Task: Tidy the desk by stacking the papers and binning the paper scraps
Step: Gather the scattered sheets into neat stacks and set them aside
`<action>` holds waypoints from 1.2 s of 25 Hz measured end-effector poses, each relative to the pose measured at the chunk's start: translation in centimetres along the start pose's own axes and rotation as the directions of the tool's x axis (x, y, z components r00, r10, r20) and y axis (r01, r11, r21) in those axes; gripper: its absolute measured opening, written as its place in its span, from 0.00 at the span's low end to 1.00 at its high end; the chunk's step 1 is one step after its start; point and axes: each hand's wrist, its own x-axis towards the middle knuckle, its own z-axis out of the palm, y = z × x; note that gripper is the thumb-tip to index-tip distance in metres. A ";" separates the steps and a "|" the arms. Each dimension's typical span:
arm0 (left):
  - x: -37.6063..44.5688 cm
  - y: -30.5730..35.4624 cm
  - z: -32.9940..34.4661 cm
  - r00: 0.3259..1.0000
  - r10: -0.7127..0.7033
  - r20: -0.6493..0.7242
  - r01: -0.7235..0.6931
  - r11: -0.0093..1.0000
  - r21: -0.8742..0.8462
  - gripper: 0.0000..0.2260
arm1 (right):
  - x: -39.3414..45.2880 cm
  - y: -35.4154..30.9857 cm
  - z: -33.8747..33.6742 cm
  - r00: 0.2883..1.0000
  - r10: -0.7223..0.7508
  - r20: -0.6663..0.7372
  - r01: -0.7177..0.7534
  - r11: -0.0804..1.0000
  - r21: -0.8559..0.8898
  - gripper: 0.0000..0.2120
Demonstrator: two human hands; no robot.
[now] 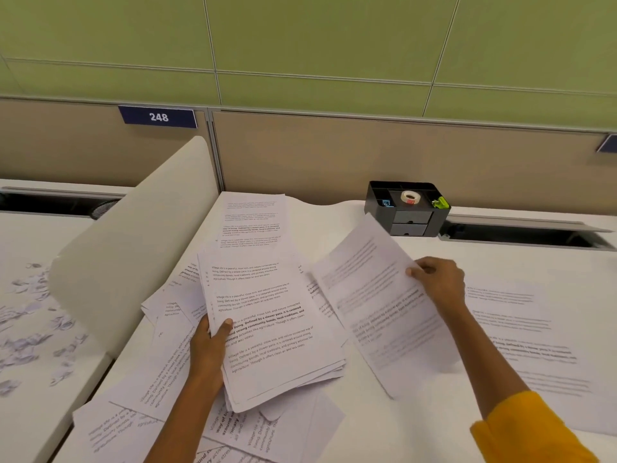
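Head: stack (267, 329) (printed) in left grip (213, 335)

A thick stack of printed papers (270, 332) is tilted between the left fingers (224, 327); one blurred sheet (374, 305) hangs from the right fingers (417, 271); torn scraps (30, 332) lie far left of them.

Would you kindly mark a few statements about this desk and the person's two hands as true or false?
1. The left hand grips a stack of papers. True.
2. The right hand is empty. False: it pinches a single sheet by its edge.
3. Paper scraps lie on the neighbouring desk, left of the divider. True.
4. The black organiser holds a tape roll. True.
5. All the loose sheets are already gathered. False: several lie spread on the desk.
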 end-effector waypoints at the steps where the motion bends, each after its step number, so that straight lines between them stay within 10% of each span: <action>1: -0.1 0.1 0.2 1.000 0.004 0.004 -0.004 1.000 -0.004 0.14 | 0.5 -0.4 -0.4 0.999 -0.001 -0.040 0.004 0.998 0.060 0.07; 7: -0.8 0.4 0.2 1.000 0.016 0.025 -0.016 1.000 -0.004 0.16 | 1.9 -1.6 -1.6 0.981 0.133 -0.140 -0.041 0.852 0.522 0.12; 12: -1.9 0.9 -0.8 1.000 0.025 0.005 -0.024 0.999 -0.040 0.16 | 0.7 -4.1 0.4 0.991 0.120 0.061 -0.127 0.694 0.709 0.11; 22: -4.3 1.2 0.1 0.992 0.070 0.106 -0.063 0.996 -0.064 0.14 | -5.1 -5.7 6.7 0.955 0.022 0.295 -0.215 0.739 0.639 0.06; 30: -6.2 1.4 0.1 0.988 0.112 0.111 -0.106 0.993 -0.053 0.15 | -6.7 -5.6 6.8 0.928 -0.184 0.325 0.008 0.880 0.474 0.05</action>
